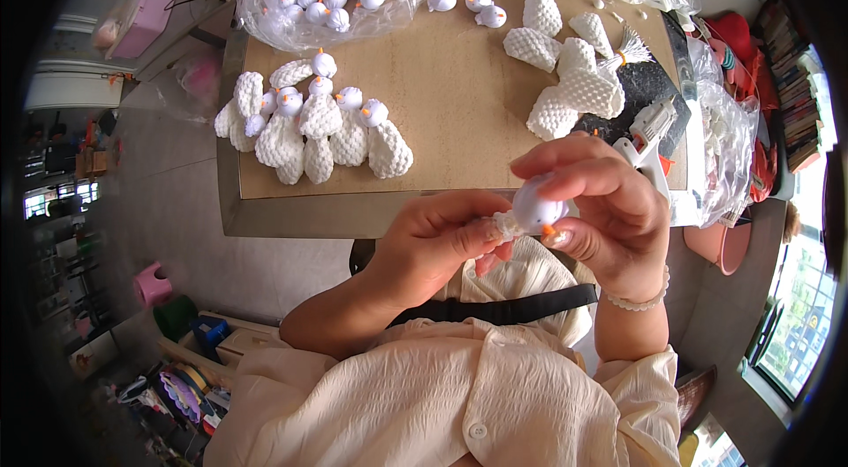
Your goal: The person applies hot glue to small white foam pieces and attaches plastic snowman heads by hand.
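Over the table's near edge, my right hand [603, 208] holds a round white doll head [538, 205] with an orange beak-like nose. My left hand [444, 238] pinches a white knitted piece [507, 225] that touches the head's underside; most of that piece is hidden by my fingers. On the table's left lie several white knitted bodies [391, 150] with round heads [374, 112] on or beside them. Loose knitted bodies [553, 112] are piled at the right. A white hot glue gun [652, 126] rests just beyond my right hand, on a dark stone-like slab [639, 86].
A clear plastic bag [258, 23] with many round heads lies at the table's far left, and several loose heads [478, 1] sit right of it. White cords [633, 49] are tied in a bundle. Plastic bags [712, 135] and a pink bin [719, 245] stand at the right.
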Demonstrator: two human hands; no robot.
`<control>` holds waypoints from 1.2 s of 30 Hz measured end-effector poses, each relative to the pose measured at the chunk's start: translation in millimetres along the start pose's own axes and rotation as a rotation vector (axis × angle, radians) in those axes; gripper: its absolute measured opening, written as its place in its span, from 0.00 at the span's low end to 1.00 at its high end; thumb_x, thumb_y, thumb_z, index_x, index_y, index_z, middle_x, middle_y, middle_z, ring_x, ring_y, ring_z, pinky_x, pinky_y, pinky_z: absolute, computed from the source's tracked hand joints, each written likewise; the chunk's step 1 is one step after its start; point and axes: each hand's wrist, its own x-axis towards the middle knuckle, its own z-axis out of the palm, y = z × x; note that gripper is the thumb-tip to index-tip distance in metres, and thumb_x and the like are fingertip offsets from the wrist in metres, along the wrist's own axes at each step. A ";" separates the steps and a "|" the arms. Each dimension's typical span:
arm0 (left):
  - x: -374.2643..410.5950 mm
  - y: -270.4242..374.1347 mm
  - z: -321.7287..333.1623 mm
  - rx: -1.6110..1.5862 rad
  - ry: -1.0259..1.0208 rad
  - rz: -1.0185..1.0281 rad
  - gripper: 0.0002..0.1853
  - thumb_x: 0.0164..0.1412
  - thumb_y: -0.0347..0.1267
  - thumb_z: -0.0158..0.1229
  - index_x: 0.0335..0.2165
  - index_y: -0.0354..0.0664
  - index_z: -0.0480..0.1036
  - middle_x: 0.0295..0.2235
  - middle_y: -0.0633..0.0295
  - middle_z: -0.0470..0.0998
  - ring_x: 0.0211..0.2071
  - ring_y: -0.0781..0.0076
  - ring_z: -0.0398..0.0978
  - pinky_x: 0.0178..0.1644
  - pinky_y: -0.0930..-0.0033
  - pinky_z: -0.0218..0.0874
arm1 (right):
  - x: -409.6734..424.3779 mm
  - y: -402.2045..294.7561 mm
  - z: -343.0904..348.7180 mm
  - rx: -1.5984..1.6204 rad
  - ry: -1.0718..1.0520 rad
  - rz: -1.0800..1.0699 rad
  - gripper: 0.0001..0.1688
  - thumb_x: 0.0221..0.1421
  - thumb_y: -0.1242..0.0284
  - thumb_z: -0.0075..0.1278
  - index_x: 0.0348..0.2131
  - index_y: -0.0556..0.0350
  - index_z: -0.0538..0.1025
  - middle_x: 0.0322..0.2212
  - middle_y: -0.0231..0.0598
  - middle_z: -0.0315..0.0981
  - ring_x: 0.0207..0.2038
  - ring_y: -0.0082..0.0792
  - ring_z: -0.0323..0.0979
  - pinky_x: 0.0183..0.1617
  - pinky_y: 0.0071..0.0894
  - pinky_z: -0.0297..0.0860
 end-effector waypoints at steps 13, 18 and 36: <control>-0.6 4.9 1.8 -0.116 -0.040 -0.030 0.14 0.64 0.29 0.50 0.45 0.28 0.69 0.30 0.57 0.74 0.28 0.78 0.66 0.33 0.76 0.59 | -2.4 5.1 2.4 -0.225 0.059 -0.077 0.15 0.43 0.81 0.60 0.35 0.62 0.78 0.39 0.49 0.73 0.38 0.36 0.74 0.40 0.28 0.70; 0.8 6.3 4.2 -0.145 -0.055 -0.037 0.14 0.64 0.29 0.50 0.44 0.27 0.70 0.30 0.58 0.74 0.27 0.79 0.66 0.32 0.76 0.59 | -7.9 12.8 4.6 -0.190 0.124 -0.125 0.15 0.42 0.79 0.63 0.34 0.61 0.77 0.36 0.47 0.72 0.37 0.35 0.73 0.39 0.28 0.70; 1.0 5.9 0.6 -0.173 -0.024 -0.110 0.12 0.63 0.29 0.52 0.41 0.30 0.71 0.29 0.59 0.73 0.27 0.77 0.67 0.31 0.74 0.59 | -12.2 10.1 3.0 -0.624 0.054 -0.350 0.22 0.36 0.83 0.63 0.36 0.60 0.74 0.38 0.50 0.73 0.35 0.42 0.75 0.35 0.30 0.71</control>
